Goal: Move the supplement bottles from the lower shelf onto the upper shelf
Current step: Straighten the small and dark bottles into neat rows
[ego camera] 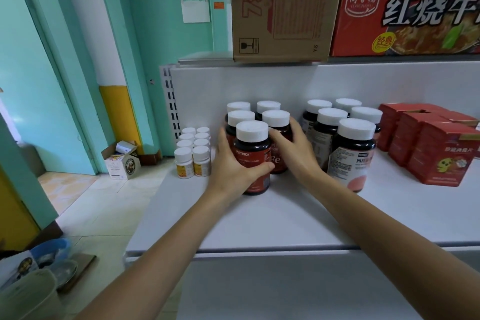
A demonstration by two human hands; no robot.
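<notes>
Lower shelf (272, 221): white and smooth, with a white back panel; everything below stands on it.
Dark bottles (241, 118): five white-capped supplement bottles, upright in a tight cluster left of the shelf's middle.
Left hand (233, 163): its grip curls round the front bottle (253, 148), thumb across the red label.
Right hand (293, 148): its grip wraps the "Fe" bottle (278, 162), which touches the front one on its right.
Second cluster (335, 132): five similar bottles, near on the right.
Small white bottles (192, 153): two rows at the shelf's left end.
Red boxes (428, 143): grouped at the right end.
Upper shelf (205, 58): a pale edge above the panel, carrying a cardboard box (283, 8) and a red carton (405, 15).
Room: teal walls (166, 21) with a yellow band (120, 114), a paper sheet (195, 11) pinned up, a pale tiled floor (104, 202) and an open carton (122, 160) on it by the wall.
</notes>
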